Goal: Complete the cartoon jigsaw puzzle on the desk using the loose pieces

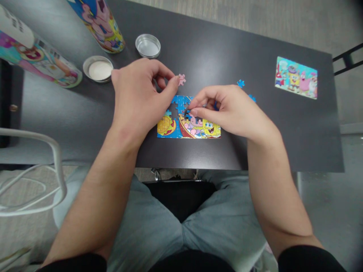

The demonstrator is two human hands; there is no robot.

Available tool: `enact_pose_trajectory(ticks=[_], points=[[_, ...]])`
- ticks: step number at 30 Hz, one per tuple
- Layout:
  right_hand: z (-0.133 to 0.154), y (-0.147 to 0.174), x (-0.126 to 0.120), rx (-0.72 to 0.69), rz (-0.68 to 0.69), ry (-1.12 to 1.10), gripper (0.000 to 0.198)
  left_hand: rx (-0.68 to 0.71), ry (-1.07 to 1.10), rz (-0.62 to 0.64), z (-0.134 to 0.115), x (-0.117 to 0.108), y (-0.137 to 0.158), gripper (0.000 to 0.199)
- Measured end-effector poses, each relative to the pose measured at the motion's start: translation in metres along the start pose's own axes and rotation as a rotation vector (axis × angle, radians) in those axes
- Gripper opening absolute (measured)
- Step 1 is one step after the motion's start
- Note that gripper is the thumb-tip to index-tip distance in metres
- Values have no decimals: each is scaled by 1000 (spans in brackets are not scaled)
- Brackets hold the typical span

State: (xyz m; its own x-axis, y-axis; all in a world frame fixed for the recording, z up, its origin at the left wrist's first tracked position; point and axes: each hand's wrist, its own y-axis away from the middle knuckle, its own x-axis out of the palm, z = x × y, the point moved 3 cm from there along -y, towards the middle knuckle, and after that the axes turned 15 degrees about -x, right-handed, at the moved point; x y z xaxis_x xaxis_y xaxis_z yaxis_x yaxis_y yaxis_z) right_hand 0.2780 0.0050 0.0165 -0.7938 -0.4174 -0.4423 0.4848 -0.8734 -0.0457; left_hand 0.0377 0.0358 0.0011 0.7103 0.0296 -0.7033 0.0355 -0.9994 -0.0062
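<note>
A partly assembled cartoon jigsaw puzzle [184,130] lies on the dark table between my hands, with dark gaps in its upper half. My left hand [144,90] is closed in a pinch beyond its upper left corner, a pink puzzle piece [182,79] at the thumb and fingertip. Over the middle of the puzzle, my right hand [227,105] pinches a small blue puzzle piece [187,112] at the edge of a gap. Its palm and fingers hide part of the upper right side. Two loose blue pieces, one by the knuckles [241,83], lie beyond the right hand.
A picture card [296,78] lies at the table's right. At the left stand two cartoon-printed cans [106,34] [53,62], plus a round metal lid [148,46] and a shallow tin with a white inside [100,70]. A white cable [53,151] loops at lower left.
</note>
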Motion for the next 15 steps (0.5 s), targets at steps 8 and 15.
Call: enact_pose_trajectory(ticks=[8, 15], points=[[2, -3, 6, -52, 38, 83, 11, -31, -3, -57, -7, -3, 2, 19], [-5, 4, -12, -97, -123, 67, 20, -31, 11, -44, -4, -5, 2, 19]])
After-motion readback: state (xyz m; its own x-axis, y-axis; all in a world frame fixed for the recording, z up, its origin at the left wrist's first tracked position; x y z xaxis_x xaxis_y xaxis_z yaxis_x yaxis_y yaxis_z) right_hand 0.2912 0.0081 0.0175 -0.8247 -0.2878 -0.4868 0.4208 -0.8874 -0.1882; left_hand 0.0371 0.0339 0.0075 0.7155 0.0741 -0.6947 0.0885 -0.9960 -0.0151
